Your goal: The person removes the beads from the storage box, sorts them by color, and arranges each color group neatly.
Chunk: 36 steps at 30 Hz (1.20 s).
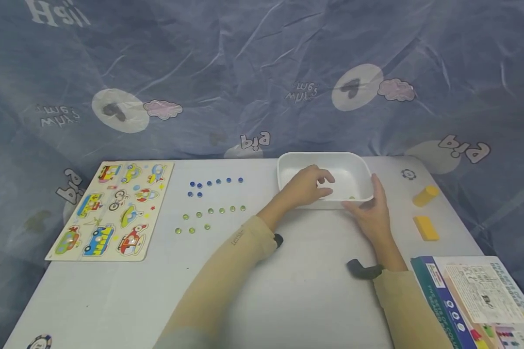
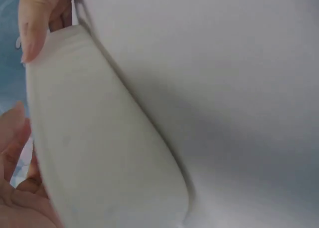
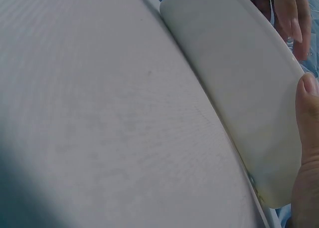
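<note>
A white plastic tray (image 1: 345, 174) with rounded corners stands at the back of the table, tilted slightly toward the front in the wrist views. My right hand (image 1: 372, 213) grips its right end, the thumb (image 3: 308, 96) at the front rim and the fingers along the side. Over the tray's left half is my left hand (image 1: 307, 186), its thumb and index finger apart with nothing visible between them. A small yellow-green bead (image 1: 352, 198) lies inside by the front right rim. Left of the tray, several blue beads (image 1: 218, 182) and several yellow-green beads (image 1: 221, 210) lie in rows.
A wooden vehicle puzzle board (image 1: 115, 208) lies at the left. On the right are a yellow cylinder (image 1: 425, 196), a yellow block (image 1: 426, 228) and a colourful box (image 1: 476, 295). Behind the table hangs a blue printed cloth (image 1: 253, 72).
</note>
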Motion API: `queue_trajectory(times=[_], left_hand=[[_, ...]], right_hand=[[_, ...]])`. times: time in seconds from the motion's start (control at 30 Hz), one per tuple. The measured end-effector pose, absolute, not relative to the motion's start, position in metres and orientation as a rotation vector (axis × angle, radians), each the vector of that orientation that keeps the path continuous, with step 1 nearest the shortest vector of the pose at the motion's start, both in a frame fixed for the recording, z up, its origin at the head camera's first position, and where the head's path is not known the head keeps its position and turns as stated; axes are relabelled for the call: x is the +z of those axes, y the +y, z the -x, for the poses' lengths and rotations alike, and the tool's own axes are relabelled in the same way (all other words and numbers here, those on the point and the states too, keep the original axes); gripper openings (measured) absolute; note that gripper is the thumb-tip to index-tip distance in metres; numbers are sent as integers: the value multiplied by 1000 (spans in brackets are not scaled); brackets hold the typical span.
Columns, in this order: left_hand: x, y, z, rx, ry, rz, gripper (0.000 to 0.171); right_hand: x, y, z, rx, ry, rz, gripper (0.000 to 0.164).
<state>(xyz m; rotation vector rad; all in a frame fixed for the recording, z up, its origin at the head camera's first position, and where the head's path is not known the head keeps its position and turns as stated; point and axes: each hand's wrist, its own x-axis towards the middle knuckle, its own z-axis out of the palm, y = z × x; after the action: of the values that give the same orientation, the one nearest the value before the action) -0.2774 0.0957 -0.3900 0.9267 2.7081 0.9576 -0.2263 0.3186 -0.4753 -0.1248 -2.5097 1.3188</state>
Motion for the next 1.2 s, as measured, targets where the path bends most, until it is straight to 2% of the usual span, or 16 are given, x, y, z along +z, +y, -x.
queue_trajectory(times=[0.27,0.6,0.97,1.2], left_hand=[[-396,134,298,890,2568,-842,33],[-409,144,315,1044,2364,-888,34],[-423,143,314,1068,2272,-679,21],[-424,147,314,1018,2252,-665,11]], right_hand=[[-473,320,227,1365,-2475,79,106],[-471,319,226,1336,-2485,88,106],[-471,320,225,1309,-2538,114,107],[-469,318,223,1335,-2535,109,107]])
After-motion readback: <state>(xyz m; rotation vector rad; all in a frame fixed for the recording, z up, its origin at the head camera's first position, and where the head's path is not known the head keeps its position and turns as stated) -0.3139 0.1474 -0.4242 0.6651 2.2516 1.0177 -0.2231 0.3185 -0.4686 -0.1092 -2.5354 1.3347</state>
